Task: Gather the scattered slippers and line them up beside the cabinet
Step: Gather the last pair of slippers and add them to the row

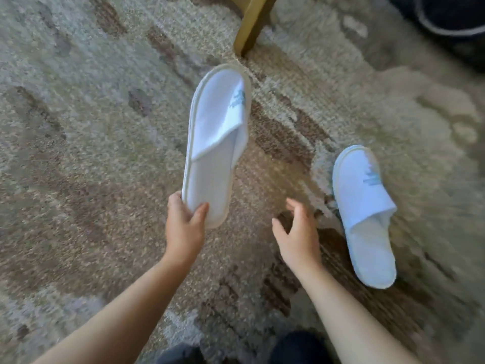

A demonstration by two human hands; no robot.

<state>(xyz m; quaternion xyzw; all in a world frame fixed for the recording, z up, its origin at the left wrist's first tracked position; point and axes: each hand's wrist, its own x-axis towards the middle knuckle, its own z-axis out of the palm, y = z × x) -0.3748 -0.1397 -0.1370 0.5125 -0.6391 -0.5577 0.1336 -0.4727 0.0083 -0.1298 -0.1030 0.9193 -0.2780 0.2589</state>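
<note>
From the head camera, the left hand [185,227] holds a white slipper [216,143] by its heel end, the thumb pressed on the insole and the fingers curled behind the sole, so this grip is closed round the heel. The slipper is lifted off the carpet [78,127] and points away from the hand, toe end up and far, tilted so its inside faces the camera; a pale blue mark shows on its upper.

The right hand [296,232] hangs beside it with nothing in it, its grip wide, fingers spread and loosely bent. Just to the right of that hand a second white slipper [364,219] lies flat on the carpet, heel end nearest the person, toe pointing away, with the same blue mark on top. The hand does not touch it.

Beyond the held slipper's toe stands a yellowish wooden leg [252,22] on the carpet. The picture is somewhat blurred.
</note>
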